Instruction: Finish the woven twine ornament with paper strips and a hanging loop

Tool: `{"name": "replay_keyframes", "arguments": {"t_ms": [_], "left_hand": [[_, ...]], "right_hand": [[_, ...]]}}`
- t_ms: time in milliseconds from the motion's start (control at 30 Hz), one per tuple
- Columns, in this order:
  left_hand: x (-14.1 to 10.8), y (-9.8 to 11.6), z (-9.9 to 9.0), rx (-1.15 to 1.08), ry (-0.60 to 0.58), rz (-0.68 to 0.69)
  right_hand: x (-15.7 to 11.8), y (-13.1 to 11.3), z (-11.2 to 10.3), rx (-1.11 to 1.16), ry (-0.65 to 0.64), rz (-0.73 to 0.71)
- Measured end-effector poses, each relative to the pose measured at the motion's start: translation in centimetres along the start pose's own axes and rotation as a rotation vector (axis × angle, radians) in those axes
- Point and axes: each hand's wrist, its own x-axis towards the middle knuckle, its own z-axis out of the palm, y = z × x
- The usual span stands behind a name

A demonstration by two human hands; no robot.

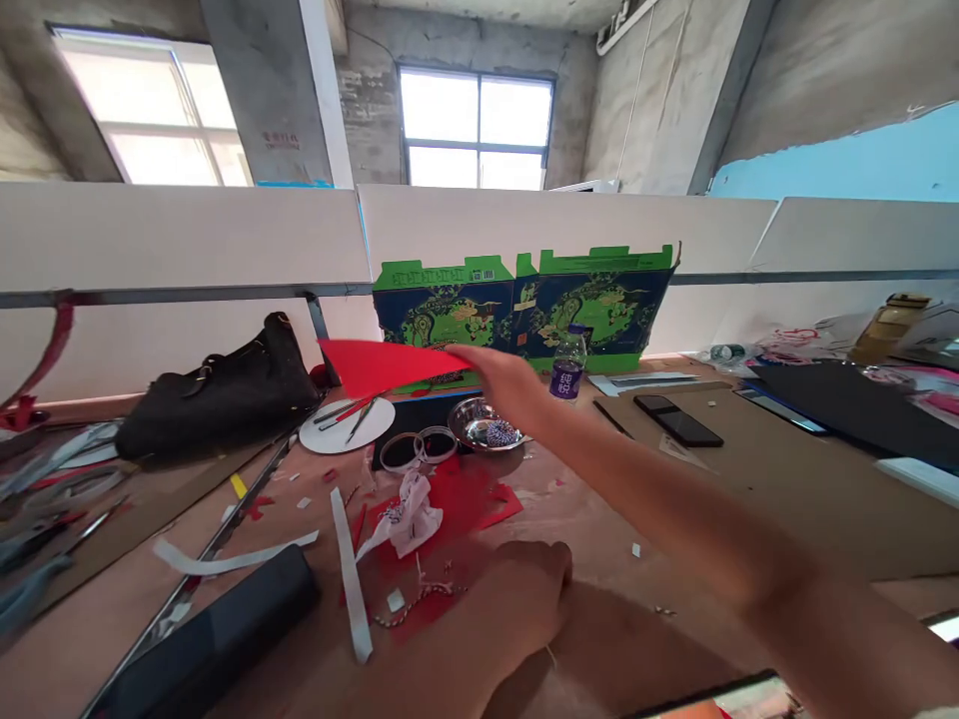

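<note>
My right hand [503, 381] is raised over the far part of the table, its fingers closed on the right end of a flat red sheet [382, 364]. The sheet stretches out to the left in front of the green box. Low over the table's near middle is my left hand [524, 589], with its fingers curled and turned away, so what they hold, if anything, is hidden. A crumpled white tissue [411, 514] and a twisted cord [420, 607] lie to its left, on red-stained tabletop. Behind them stands a metal bowl [479, 431] with a patterned ball in it.
A black bag [217, 399], white disc [347, 439] with tools, scissors [37, 579] and dark case [217, 629] are on the left. A bottle [567, 374] stands by the green box [450, 300]. A phone [678, 420] lies on cardboard [794, 489] at right.
</note>
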Motion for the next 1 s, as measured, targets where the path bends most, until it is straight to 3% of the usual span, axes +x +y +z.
{"name": "replay_keyframes", "arguments": {"t_ms": [100, 200, 300, 400, 467, 567, 700, 867, 1000], "left_hand": [[-0.6, 0.6, -0.1, 0.036, -0.052, -0.042], [-1.2, 1.2, -0.7, 0.079, -0.064, -0.060], [-1.7, 2.0, -1.5, 0.118, -0.063, -0.048], [-2.4, 2.7, -2.5, 0.149, -0.052, -0.039], [-3.0, 3.1, -3.3, 0.165, -0.037, -0.055], [-4.2, 2.7, -4.7, 0.189, -0.004, -0.132], [-6.0, 0.0, -7.0, 0.268, 0.097, -0.324], [-7.5, -4.8, -9.9, 0.358, 0.201, -0.543], [-7.4, -7.7, -10.4, 0.363, 0.185, -0.624]], "right_hand": [[-4.9, -0.4, -5.6, 0.023, 0.207, 0.011], [-11.4, -0.2, -9.9, -0.015, 0.403, 0.035], [-17.9, 1.0, -12.7, -0.150, 0.499, 0.077], [-23.0, 2.8, -14.6, -0.362, 0.574, 0.295], [-25.4, 4.2, -15.7, -0.464, 0.592, 0.351], [-27.9, 6.2, -16.7, -0.572, 0.485, 0.290], [-29.6, 9.0, -16.7, -0.668, 0.329, 0.236], [-30.4, 13.1, -15.7, -0.743, 0.220, 0.229], [-31.1, 16.7, -13.5, -0.715, 0.122, 0.235]]}}
